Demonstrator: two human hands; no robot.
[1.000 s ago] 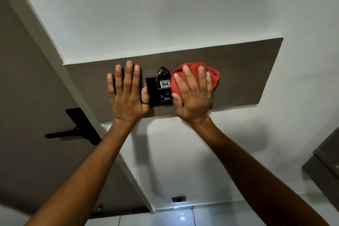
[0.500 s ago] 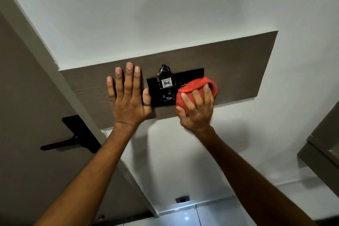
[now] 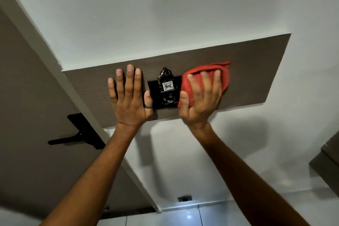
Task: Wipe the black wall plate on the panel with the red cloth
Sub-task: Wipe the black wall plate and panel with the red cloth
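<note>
Both my forearms are bare, no sleeves showing anywhere up to the frame's lower edge. My left hand [image 3: 129, 102] wears one dark grey band ring [image 3: 148, 106] on the thumb, plain and smooth. My right hand [image 3: 200, 102] carries no ring that I can see. My nails are short and unpainted on the fingers [image 3: 130, 80].

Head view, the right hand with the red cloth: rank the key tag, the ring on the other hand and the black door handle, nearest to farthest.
From the right hand, whose grip holds the red cloth:
1. Key tag, just to its left on the black wall plate.
2. Ring, farther left, on the left hand.
3. Door handle, far lower left on the door.
</note>
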